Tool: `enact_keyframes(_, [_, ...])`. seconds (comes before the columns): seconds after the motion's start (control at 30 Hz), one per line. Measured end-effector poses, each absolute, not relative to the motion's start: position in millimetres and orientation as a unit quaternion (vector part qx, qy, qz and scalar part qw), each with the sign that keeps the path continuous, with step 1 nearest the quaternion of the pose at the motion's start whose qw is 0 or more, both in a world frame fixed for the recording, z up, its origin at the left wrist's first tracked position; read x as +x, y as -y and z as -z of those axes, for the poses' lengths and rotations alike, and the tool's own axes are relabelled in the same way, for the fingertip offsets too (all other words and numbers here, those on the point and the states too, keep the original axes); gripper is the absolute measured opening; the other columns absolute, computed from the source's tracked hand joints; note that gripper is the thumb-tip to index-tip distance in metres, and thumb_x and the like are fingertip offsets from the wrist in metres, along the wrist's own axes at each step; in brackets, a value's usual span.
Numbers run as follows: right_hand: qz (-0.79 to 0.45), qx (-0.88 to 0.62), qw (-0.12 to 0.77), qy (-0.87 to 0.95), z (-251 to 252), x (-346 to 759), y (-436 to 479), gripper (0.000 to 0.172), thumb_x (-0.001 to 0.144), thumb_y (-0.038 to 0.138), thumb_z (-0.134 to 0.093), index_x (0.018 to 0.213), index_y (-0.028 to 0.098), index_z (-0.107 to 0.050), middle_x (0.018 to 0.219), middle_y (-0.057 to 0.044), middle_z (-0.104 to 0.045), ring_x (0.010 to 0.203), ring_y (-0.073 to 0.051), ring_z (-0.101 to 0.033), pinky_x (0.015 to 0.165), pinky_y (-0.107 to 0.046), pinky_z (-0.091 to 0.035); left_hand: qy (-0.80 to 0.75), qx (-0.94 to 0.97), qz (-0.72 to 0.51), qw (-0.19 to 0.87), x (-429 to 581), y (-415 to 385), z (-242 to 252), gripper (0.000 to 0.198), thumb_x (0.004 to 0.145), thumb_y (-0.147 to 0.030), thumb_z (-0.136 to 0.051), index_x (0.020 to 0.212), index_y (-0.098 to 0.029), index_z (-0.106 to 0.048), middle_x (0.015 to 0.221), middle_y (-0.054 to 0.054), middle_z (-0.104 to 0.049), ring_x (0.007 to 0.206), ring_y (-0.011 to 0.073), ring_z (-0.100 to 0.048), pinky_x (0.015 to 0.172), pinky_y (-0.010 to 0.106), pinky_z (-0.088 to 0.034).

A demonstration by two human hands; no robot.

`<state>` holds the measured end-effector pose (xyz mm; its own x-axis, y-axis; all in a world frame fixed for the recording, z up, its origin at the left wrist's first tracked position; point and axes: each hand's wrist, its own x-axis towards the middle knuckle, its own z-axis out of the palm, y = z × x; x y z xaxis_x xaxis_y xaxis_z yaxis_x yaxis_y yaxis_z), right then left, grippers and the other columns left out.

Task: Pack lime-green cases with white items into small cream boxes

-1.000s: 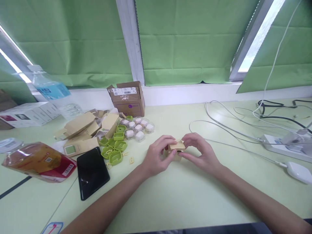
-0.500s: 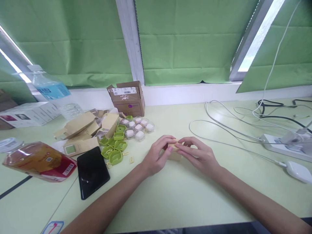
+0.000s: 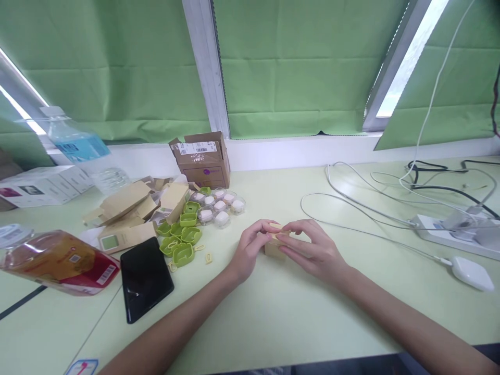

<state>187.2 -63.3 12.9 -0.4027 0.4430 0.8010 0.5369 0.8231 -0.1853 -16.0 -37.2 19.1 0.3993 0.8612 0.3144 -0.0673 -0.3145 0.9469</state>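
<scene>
A small tan cardboard box (image 3: pixel 274 250) stands on the table between my two hands. My left hand (image 3: pixel 250 249) grips its left side, thumb and fingers at the top edge. From the right, my right hand (image 3: pixel 312 245) pinches the top of the same box, where a flap seems to lie under the fingertips. Fingers cover much of the box's upper part. Left of my left hand lie green plastic cases (image 3: pixel 183 254), a small yellow loop (image 3: pixel 209 258) and clear round packs holding pale pieces (image 3: pixel 221 218).
Opened cartons (image 3: pixel 127 200) pile up at the left, near a brown shipping box (image 3: pixel 205 161). A black tablet (image 3: pixel 145 281), a tea bottle (image 3: pixel 62 260) and a water bottle (image 3: pixel 84 148) are further left. White cables run to a power strip (image 3: pixel 437 229) and a white adapter (image 3: pixel 472 273) on the right.
The view has shifted slightly. Both hands stay at the small box with little movement; more of its front shows now beneath the fingers.
</scene>
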Motion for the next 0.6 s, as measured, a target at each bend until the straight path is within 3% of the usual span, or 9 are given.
enact_keyframes(0.13, [0.045, -0.317, 0.446, 0.836, -14, 181, 67, 0.044, 0.092, 0.013, -0.065, 0.134, 0.028, -0.061, 0.118, -0.011, -0.065, 0.104, -0.024, -0.062, 0.084, -0.043, -0.057, -0.306, 0.657, -0.461, 0.512, -12, 41, -19, 0.018, 0.099, -0.03, -0.049, 0.095, -0.018, -0.062, 0.116, 0.008, -0.064, 0.114, 0.0229, -0.06, 0.102, 0.036, -0.044])
enact_keyframes(0.33, [0.067, -0.319, 0.448, 0.832, -11, 182, 68, 0.05, 0.091, 0.011, -0.066, 0.135, 0.033, -0.06, 0.128, -0.011, -0.062, 0.116, -0.029, -0.06, 0.094, -0.052, -0.053, -0.296, 0.697, -0.446, 0.476, -16, 42, -17, 0.025, 0.104, -0.036, -0.046, 0.12, -0.021, -0.058, 0.123, 0.009, -0.062, 0.119, 0.0234, -0.057, 0.104, 0.037, -0.045])
enact_keyframes(0.5, [-0.012, -0.322, 0.483, 0.814, -13, 188, 65, 0.041, 0.093, 0.009, -0.061, 0.129, 0.028, -0.063, 0.121, -0.011, -0.064, 0.114, -0.026, -0.062, 0.093, -0.047, -0.055, -0.236, 0.789, -0.39, 0.413, -28, 32, -17, 0.031, 0.102, -0.028, -0.05, 0.13, -0.024, -0.062, 0.143, 0.013, -0.055, 0.127, 0.0251, -0.057, 0.102, 0.039, -0.05])
enact_keyframes(0.6, [-0.037, -0.33, 0.493, 0.804, -14, 190, 63, 0.034, 0.094, 0.011, -0.061, 0.123, 0.027, -0.067, 0.119, -0.01, -0.064, 0.112, -0.025, -0.064, 0.092, -0.044, -0.056, -0.229, 0.817, -0.394, 0.355, -31, 30, -16, 0.035, 0.098, -0.021, -0.055, 0.132, -0.025, -0.063, 0.142, 0.013, -0.057, 0.119, 0.0233, -0.063, 0.093, 0.036, -0.055])
